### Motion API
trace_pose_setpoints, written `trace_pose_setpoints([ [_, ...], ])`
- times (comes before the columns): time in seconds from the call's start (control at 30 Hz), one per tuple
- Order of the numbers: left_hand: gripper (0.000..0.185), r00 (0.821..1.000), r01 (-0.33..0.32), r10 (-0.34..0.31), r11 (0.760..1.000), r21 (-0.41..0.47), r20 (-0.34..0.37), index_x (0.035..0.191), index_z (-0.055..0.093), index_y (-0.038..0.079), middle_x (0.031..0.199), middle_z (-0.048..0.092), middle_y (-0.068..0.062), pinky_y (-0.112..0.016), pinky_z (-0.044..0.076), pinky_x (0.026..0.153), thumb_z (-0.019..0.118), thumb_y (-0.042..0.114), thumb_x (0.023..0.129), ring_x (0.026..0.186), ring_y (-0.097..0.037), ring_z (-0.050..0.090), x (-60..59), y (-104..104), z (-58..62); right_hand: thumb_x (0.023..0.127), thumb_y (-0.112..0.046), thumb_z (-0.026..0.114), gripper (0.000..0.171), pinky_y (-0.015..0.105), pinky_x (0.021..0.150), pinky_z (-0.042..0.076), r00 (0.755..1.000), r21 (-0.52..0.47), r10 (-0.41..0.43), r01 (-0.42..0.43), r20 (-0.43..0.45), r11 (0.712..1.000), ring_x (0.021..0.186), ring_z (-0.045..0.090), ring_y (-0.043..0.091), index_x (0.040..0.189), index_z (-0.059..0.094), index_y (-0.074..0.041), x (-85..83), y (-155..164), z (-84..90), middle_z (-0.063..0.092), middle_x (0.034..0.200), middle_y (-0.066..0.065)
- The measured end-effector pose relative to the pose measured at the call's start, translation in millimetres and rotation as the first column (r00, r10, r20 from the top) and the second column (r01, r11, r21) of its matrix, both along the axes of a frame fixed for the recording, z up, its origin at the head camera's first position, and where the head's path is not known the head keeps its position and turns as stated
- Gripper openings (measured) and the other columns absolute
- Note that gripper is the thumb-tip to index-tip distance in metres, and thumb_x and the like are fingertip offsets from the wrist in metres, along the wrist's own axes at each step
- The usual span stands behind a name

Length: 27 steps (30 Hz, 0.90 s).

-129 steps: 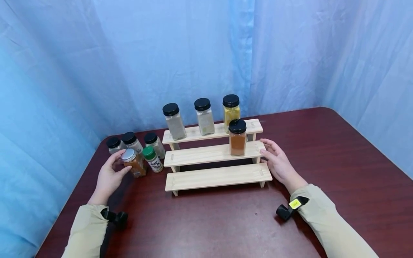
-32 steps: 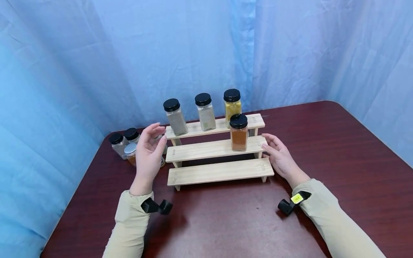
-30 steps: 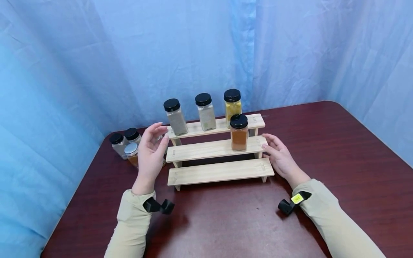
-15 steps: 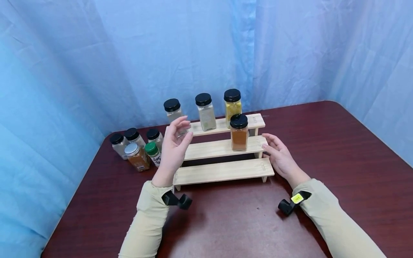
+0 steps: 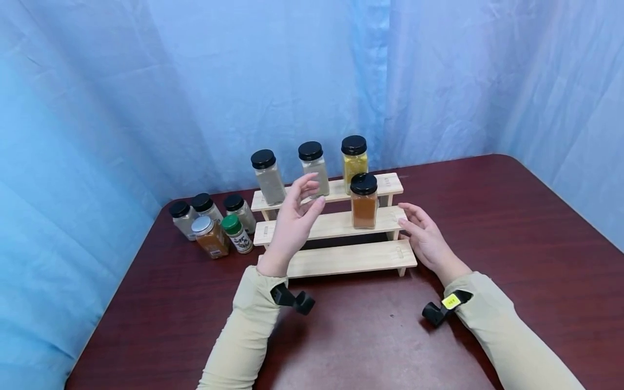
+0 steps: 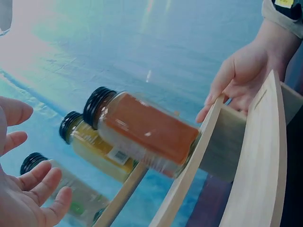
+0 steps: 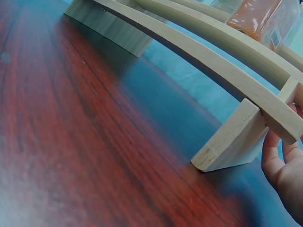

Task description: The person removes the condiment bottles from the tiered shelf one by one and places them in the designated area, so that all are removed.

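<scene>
A three-tier wooden rack [image 5: 341, 260] stands on the table. On its middle tier, near the right end, is a black-lidded jar of orange-brown spice [image 5: 364, 211]. The top tier carries a yellow spice jar [image 5: 355, 165] and two pale grey jars [image 5: 270, 184], all with black lids. My left hand [image 5: 294, 222] hovers in front of the rack's middle, fingers loosely bent and apart, holding nothing. In the left wrist view its fingers are near the pale jars, with a gap to the orange-brown jar. My right hand [image 5: 426, 241] holds the rack's right end by the middle tier.
Left of the rack, a silver-lidded jar of brown spice [image 5: 212, 242] and a green-lidded shaker [image 5: 238, 235] stand before three black-lidded jars [image 5: 205, 206]. Blue curtains [image 5: 244, 81] hang behind the dark red table [image 5: 365, 336].
My left hand has left the silver-lidded jar it was touching and travelled right, across to the rack's middle. That jar stays with the left group. My right hand keeps its place.
</scene>
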State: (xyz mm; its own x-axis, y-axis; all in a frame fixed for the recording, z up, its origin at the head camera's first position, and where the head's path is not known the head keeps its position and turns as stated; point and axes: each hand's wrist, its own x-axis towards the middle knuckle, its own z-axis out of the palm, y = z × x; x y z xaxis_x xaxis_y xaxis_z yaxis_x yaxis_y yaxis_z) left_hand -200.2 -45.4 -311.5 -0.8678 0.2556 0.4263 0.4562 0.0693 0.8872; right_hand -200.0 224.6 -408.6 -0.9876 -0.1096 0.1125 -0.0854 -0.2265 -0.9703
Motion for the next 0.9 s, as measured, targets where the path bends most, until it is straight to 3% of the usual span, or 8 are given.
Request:
trace_pose_setpoints([
  [0.33, 0.051, 0.997, 0.061, -0.055, 0.989, -0.133, 0.055, 0.144, 0.037, 0.017, 0.137, 0.04, -0.016, -0.043, 0.038, 0.107, 0.055, 0.017, 0.096, 0.128, -0.028, 0.043, -0.9, 29, -3.9, 0.098, -0.014, 0.049, 0.026, 0.023, 0.082, 0.041, 1.0, -0.027, 0.001, -0.001, -0.015, 1.0, 0.097, 0.052, 0.001, 0.122, 0.049, -0.025, 0.7, -1, -0.4, 0.051, 0.113, -0.011],
  [0.9, 0.051, 0.996, 0.083, -0.085, 0.97, -0.228, 0.003, 0.144, 0.038, 0.017, 0.141, 0.033, -0.011, -0.044, 0.037, 0.107, 0.056, 0.019, 0.096, 0.129, -0.024, 0.038, -4.4, 47, -10.4, 0.099, -0.014, 0.049, 0.025, 0.023, 0.082, 0.041, 1.0, -0.018, 0.002, -0.002, -0.009, 1.0, 0.097, 0.053, 0.001, 0.118, 0.049, -0.029, 0.0, 0, -1.8, 0.051, 0.113, -0.012],
])
